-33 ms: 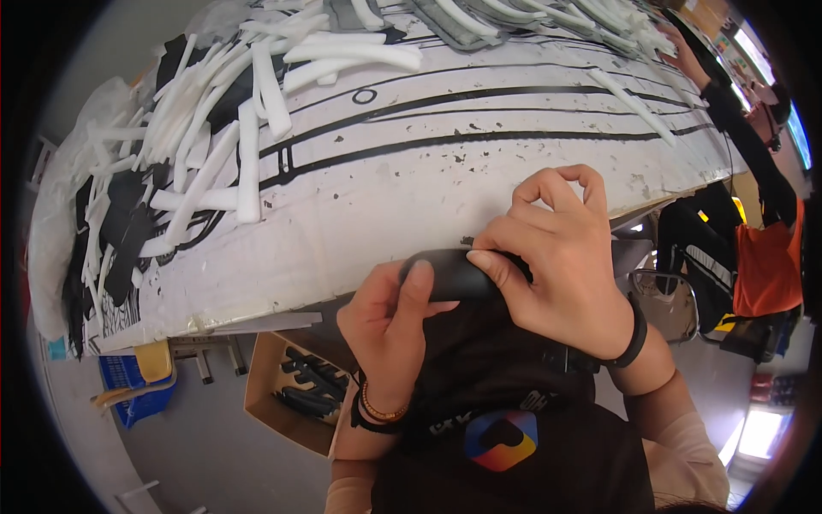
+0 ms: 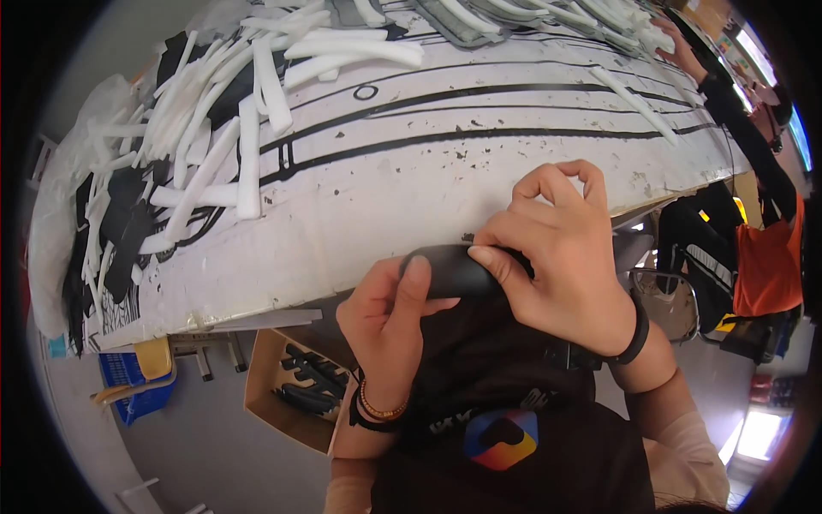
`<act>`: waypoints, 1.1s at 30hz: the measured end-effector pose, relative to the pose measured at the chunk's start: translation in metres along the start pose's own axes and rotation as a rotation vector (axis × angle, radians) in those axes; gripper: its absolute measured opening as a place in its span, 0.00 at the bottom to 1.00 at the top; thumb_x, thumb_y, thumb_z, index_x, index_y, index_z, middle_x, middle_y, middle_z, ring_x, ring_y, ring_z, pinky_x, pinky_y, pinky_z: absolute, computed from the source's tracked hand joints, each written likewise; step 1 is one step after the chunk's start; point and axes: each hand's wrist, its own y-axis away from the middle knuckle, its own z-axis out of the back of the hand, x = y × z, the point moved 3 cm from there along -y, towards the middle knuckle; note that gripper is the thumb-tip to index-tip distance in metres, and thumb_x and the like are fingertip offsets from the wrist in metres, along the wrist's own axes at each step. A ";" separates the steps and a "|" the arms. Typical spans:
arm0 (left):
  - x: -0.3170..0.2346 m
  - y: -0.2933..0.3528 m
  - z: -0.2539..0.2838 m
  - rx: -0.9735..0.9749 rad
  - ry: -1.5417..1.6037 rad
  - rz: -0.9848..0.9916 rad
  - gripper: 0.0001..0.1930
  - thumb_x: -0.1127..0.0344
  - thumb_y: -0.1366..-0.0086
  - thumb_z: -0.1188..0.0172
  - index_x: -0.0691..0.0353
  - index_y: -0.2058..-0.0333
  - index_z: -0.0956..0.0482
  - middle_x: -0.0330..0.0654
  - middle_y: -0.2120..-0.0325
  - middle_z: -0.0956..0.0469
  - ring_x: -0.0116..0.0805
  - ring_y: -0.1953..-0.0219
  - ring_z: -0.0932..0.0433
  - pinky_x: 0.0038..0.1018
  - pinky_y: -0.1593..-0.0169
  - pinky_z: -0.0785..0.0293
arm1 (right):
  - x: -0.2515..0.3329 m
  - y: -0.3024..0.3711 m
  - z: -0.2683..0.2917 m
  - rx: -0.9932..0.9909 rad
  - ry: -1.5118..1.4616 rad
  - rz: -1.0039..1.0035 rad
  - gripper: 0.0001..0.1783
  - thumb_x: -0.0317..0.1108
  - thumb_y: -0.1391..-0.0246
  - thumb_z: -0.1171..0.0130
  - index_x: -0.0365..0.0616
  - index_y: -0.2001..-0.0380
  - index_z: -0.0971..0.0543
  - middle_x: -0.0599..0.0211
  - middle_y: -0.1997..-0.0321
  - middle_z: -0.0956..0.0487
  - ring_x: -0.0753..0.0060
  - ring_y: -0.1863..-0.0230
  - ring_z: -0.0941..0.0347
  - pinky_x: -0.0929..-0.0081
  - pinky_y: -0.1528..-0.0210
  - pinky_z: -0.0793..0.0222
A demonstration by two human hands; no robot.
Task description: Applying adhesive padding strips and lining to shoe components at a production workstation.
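Note:
Just off the table's near edge, a smooth black rounded piece (image 2: pixel 452 271), like a short padded strip, is held between both hands. My left hand (image 2: pixel 390 321) grips its left end, thumb lying on top and fingers beneath. My right hand (image 2: pixel 565 265) pinches its upper right part between thumb and forefinger, the other fingers curled above. The piece's right end is hidden behind the right hand, and its underside cannot be seen.
White foam strips (image 2: pixel 249 158) and black pieces (image 2: pixel 128 218) pile up on the white table (image 2: pixel 394 206). Below stands a cardboard box (image 2: pixel 265 377) of black curved pieces beside a blue basket (image 2: pixel 128 398). A co-worker's arm (image 2: pixel 743 141) reaches over the far right; a chair (image 2: pixel 668 300) is nearer.

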 end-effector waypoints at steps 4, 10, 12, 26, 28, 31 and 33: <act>-0.008 -0.003 0.001 0.029 0.062 0.081 0.13 0.69 0.25 0.46 0.76 0.55 0.20 0.41 0.67 0.19 0.24 0.67 0.19 0.26 0.61 0.13 | -0.004 -0.012 -0.002 0.021 -0.043 0.017 0.09 0.34 0.56 0.30 0.50 0.68 0.16 0.73 0.69 0.20 0.64 0.55 0.27 0.59 0.45 0.43; -0.034 -0.018 0.021 -0.122 -0.096 -0.171 0.13 0.68 0.26 0.45 0.75 0.53 0.20 0.43 0.64 0.18 0.26 0.66 0.18 0.24 0.64 0.14 | -0.010 -0.029 0.002 -0.009 -0.245 -0.033 0.13 0.37 0.53 0.32 0.48 0.62 0.19 0.70 0.64 0.20 0.64 0.53 0.26 0.60 0.45 0.41; -0.040 -0.019 0.037 -0.255 -0.140 -0.203 0.12 0.70 0.26 0.45 0.75 0.53 0.20 0.43 0.63 0.18 0.27 0.67 0.18 0.24 0.65 0.14 | -0.020 -0.025 0.009 -0.022 -0.382 -0.119 0.18 0.40 0.50 0.34 0.46 0.57 0.22 0.67 0.60 0.21 0.64 0.52 0.26 0.61 0.45 0.40; -0.019 -0.015 0.103 -0.286 -0.143 -0.574 0.18 0.62 0.25 0.46 0.79 0.53 0.27 0.56 0.59 0.21 0.42 0.60 0.15 0.22 0.66 0.13 | -0.057 0.042 -0.001 0.272 -1.407 -0.581 0.43 0.55 0.37 0.39 0.38 0.31 0.41 0.55 0.44 0.24 0.71 0.55 0.20 0.76 0.56 0.28; -0.014 -0.012 0.104 -0.265 -0.161 -0.612 0.19 0.61 0.25 0.46 0.78 0.54 0.28 0.56 0.59 0.21 0.45 0.58 0.15 0.27 0.63 0.12 | -0.046 0.033 0.000 0.273 -1.483 -0.615 0.47 0.58 0.40 0.37 0.37 0.32 0.41 0.55 0.45 0.23 0.68 0.55 0.19 0.76 0.56 0.26; -0.015 -0.011 0.098 -0.250 -0.160 -0.727 0.17 0.63 0.25 0.46 0.77 0.53 0.27 0.58 0.60 0.21 0.48 0.55 0.16 0.39 0.52 0.14 | -0.034 0.025 -0.004 0.297 -1.707 -0.671 0.51 0.61 0.46 0.32 0.35 0.33 0.39 0.58 0.47 0.22 0.65 0.51 0.19 0.75 0.52 0.25; -0.025 -0.015 0.093 -0.300 -0.268 -0.657 0.15 0.65 0.25 0.46 0.77 0.53 0.25 0.56 0.61 0.20 0.45 0.57 0.16 0.35 0.53 0.16 | -0.039 0.027 -0.007 0.239 -1.463 -0.647 0.45 0.56 0.43 0.33 0.37 0.34 0.38 0.56 0.48 0.23 0.68 0.56 0.20 0.74 0.56 0.26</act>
